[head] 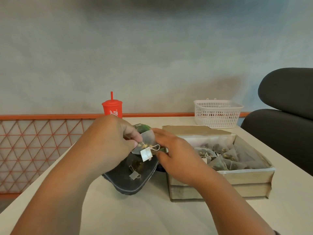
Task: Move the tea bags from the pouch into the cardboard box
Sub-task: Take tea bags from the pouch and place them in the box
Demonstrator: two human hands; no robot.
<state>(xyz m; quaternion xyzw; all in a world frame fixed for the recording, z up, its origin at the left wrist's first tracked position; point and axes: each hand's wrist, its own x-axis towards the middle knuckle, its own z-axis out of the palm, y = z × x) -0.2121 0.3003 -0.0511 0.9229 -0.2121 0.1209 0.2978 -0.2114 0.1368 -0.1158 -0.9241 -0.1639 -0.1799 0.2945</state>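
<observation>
1. The left hand (108, 141) pinches a translucent mesh pyramid tea bag (147, 139) between thumb and curled fingers, holding it in the air just above the dark, flat plastic pouch (125, 183) that lies on the pale table (152, 216).
2. The right hand (176, 155) has its fingers stretched out against the bag's right side. It looks like a touch, not a grasp.
3. The open brown cardboard box (245, 174) stands just beside the pouch, to the right of the held bag, so the right hand is the nearer one to it. I judge that the coming move is a short carry rightward over the box's near-left wall.
4. The held bag is pale and see-through, with dark leaves and yellowish bits inside. Its white string loops down to a small square paper tag (146, 154) that hangs free.
5. Several like bags (225, 156) already lie in the box. Another bag (135, 165) shows at the pouch, so work remains.
</observation>
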